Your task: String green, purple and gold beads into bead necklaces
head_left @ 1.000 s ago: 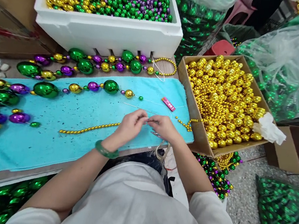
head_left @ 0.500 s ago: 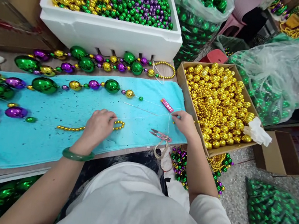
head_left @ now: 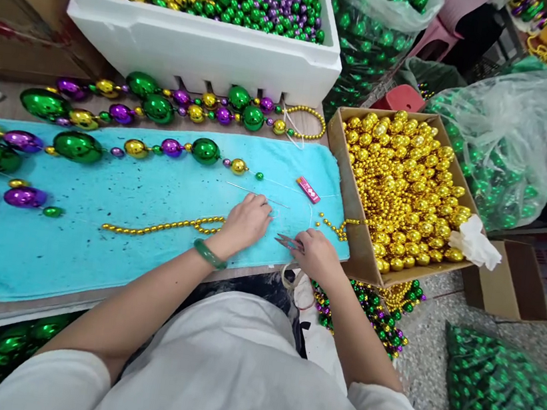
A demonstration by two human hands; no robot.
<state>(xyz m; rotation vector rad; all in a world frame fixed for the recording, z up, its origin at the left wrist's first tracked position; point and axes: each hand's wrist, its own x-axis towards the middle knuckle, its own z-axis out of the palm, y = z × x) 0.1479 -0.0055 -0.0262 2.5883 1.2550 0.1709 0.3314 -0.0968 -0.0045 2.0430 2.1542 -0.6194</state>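
Observation:
My left hand [head_left: 248, 222], with a green bangle at its wrist, is closed in a pinch over the blue towel [head_left: 156, 179]. White thread [head_left: 276, 213] shows at its fingertips. A strand of small gold beads [head_left: 164, 225] runs left from beneath this hand, looped near it. My right hand [head_left: 316, 256] is closed on small pink thread snips [head_left: 289, 241], blades pointing left toward my left hand. A long needle [head_left: 257, 193] lies beyond both hands. The pink packet [head_left: 308, 189] rests farther back, and loose gold beads [head_left: 334, 226] lie right of it.
A cardboard box of gold beads [head_left: 337, 123] borders the towel on the right. Behind it stands a white foam box [head_left: 203, 48] of mixed beads. A large-bead garland [head_left: 79, 146] stretches across the left. Bagged green beads [head_left: 501, 390] sit on the floor.
My left hand has moved right, away from the bead strand's middle. My right hand has come down from the thread near the packet and taken hold of the thread snips.

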